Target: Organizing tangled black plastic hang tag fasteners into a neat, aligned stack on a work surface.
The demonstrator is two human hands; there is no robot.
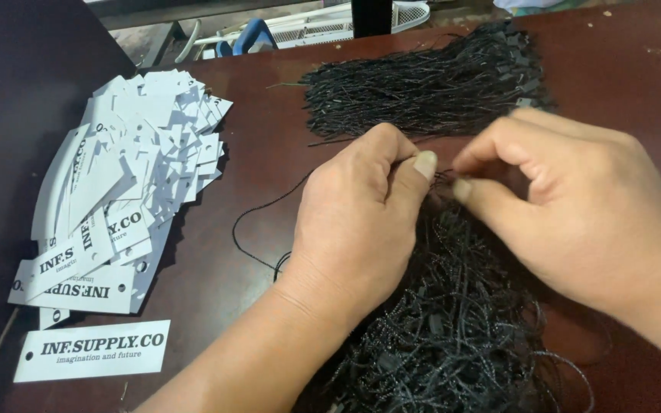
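we're looking down on a dark brown table (621,61), and both hands meet over a tangled heap of black strings (453,336) that lies just in front of us. the left hand (361,222) is curled up, thumb pressed against the forefinger, pinching a few strands at the top of that heap. the right hand (575,206) comes in from the other side, fingertips drawn together close on the same strands, though we cannot tell exactly how much it grips. one loose black string (258,222) loops out onto the table to the left of the left hand. further back lies a neater bundle of black strings (422,92), stretched out flat. off to the left sits a fanned pile of white paper tags (128,176), and a single white tag (93,349) lies apart near the table's front edge.
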